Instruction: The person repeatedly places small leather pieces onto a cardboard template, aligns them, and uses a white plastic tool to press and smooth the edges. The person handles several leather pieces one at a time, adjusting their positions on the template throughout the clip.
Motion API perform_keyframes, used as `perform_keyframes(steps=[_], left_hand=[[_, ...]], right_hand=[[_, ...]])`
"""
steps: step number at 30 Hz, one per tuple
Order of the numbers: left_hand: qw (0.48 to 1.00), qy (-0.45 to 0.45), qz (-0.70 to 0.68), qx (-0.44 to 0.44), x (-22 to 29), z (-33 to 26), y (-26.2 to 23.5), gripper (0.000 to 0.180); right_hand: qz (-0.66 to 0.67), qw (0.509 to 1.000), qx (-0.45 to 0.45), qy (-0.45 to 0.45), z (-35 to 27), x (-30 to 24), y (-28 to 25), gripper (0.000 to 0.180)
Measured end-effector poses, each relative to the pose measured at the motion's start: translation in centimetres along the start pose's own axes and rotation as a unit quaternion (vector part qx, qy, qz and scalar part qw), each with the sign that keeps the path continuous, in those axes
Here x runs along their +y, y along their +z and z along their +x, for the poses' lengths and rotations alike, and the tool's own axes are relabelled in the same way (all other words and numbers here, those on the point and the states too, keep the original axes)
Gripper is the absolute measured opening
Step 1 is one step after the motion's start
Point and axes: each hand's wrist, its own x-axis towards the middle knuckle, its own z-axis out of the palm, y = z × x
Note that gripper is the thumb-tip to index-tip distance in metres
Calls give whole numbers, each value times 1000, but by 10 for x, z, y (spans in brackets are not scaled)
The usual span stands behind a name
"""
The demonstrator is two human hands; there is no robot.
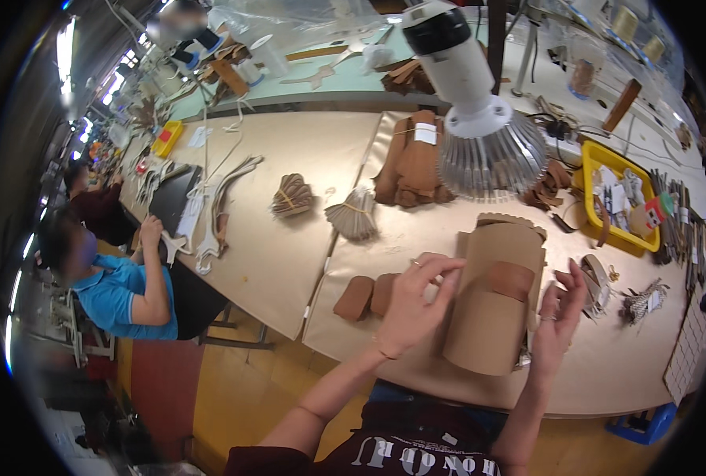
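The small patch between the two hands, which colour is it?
The patch is reddish brown; head view.

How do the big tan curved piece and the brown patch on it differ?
The tan piece is far larger than the brown patch. The tan piece is paler; the brown patch is darker. The tan piece lies underneath; the brown patch sits on top. Both appear curved.

Tan roll (487, 341), brown patch (511, 281), yellow tray (625, 241)

Tan-covered worktable (598, 365) is carrying curved brown board (484, 341), two rounded brown pieces (353, 298) are lying at left, banded leather bundle (418, 170) is lying behind, yellow plastic basket (630, 240) is standing at right
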Motion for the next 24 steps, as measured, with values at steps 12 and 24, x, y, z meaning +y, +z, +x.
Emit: perform_keyframes(steps=[12, 24], left_hand=[[960, -30, 238, -142, -43, -28, -127, 22], [954, 68, 282, -77, -55, -50, -126, 12]], right_hand=[[8, 991, -72, -116, -35, -36, -5, 9], [-114, 946, -191, -236, -61, -58, 23, 15]])
